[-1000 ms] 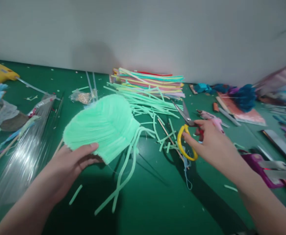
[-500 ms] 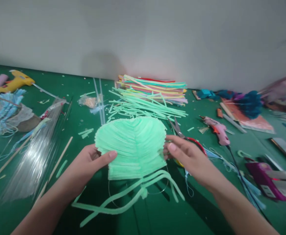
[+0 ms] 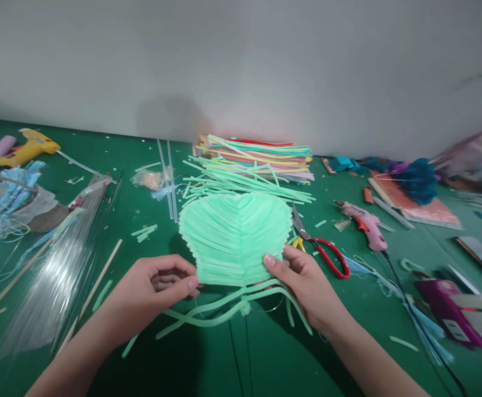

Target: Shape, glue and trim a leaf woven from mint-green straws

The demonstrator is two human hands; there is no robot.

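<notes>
A mint-green leaf made of pipe cleaners [image 3: 236, 237], ribbed and with a jagged edge, is held up in front of me. My right hand [image 3: 307, 286] grips its lower right side, thumb on top and fingers behind. At the lower left corner, my left hand [image 3: 162, 286] is closed in a pinch, thumb and fingertips touching the edge. Loose green pipe cleaner strands [image 3: 224, 311] with a small knot hang below the leaf, and a thin clear wire curves beside them. Red-handled scissors [image 3: 323, 248] lie just beyond my right hand.
A pile of coloured pipe cleaners [image 3: 257, 157] lies against the wall. To the right are a pink glue gun [image 3: 364, 223] and a magenta device [image 3: 451, 311]. On the left are a yellow glue gun [image 3: 32, 148], clear plastic film [image 3: 54, 275] and a wooden stick [image 3: 100, 278].
Both hands have slid down toward the leaf's lower edge. My right thumb now lies over its front, and the left has moved to the corner. The leaf has shifted slightly right, uncovering more of the scissors.
</notes>
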